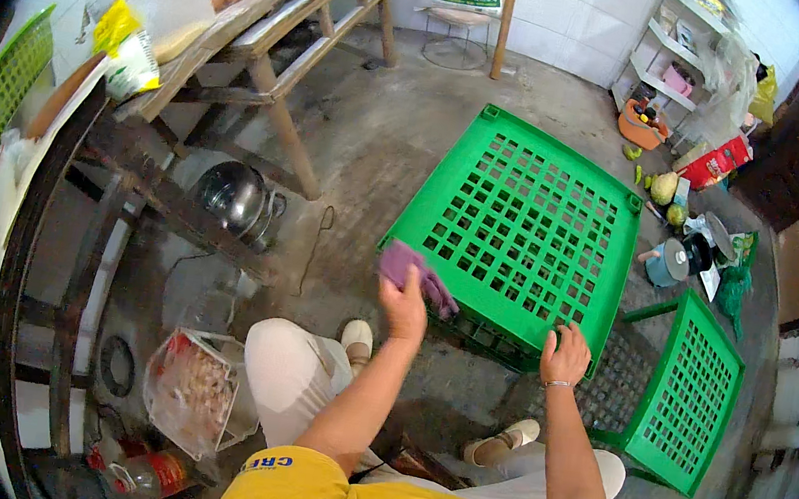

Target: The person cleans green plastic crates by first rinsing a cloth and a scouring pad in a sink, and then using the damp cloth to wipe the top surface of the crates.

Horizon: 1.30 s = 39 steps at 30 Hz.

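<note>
A large green plastic rack panel (533, 229) with a grid of square holes lies flat before me, raised above the floor. My left hand (404, 306) is closed on a folded purple cloth (416, 274), pressed against the near left edge of the panel. The cloth looks slightly blurred. At the panel's near right edge rests my right hand (565, 354), its fingers spread over the rim and nothing held in it. What lies beneath the panel is mostly hidden.
To the right stands a smaller green rack (688, 394). Past it are a blue pot (666, 262), a papaya-like fruit (664, 188) and an orange basket (642, 128). On the left are a wooden bench (270, 81), a steel pot (230, 197) and a clear bin (194, 392).
</note>
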{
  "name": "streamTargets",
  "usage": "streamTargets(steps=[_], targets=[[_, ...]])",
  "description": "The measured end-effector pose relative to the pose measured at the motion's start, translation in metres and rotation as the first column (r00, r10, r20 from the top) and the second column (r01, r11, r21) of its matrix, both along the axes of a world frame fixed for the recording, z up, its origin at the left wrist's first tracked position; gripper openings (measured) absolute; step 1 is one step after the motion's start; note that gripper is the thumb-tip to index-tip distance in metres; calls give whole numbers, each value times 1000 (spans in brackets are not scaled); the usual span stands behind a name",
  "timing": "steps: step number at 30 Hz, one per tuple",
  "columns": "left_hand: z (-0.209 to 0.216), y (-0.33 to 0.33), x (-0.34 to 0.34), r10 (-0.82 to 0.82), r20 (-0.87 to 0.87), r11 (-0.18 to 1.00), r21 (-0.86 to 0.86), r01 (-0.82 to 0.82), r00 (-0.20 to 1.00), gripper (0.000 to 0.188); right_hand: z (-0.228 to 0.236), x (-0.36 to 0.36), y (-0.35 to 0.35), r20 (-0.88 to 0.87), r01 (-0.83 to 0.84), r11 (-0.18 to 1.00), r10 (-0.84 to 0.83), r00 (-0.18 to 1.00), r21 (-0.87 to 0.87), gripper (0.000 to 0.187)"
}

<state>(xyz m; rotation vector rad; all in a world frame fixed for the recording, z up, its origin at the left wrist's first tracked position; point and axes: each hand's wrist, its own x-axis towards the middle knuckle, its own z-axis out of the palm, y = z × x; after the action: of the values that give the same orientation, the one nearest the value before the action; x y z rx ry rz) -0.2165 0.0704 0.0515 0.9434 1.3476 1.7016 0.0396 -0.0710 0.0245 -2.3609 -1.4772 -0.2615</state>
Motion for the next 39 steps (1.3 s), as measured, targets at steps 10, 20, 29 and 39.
streamTargets(steps=[10,20,29,39], targets=[[-27,138,-17,-359,-926,920,-330,214,119,47,18,-4,7,-48,-21,999,19,999,-27,29],[-27,307,94,-353,-930,920,-325,219,101,59,22,-2,13,-68,-66,994,60,996,-84,37],[2,300,93,-658,-732,753,-643,140,175,15,27,4,12,-78,-13,991,2,997,-133,38],[-24,200,-16,-840,-534,542,-812,217,98,15,19,6,1,-94,5,1000,-5,996,-1,35]])
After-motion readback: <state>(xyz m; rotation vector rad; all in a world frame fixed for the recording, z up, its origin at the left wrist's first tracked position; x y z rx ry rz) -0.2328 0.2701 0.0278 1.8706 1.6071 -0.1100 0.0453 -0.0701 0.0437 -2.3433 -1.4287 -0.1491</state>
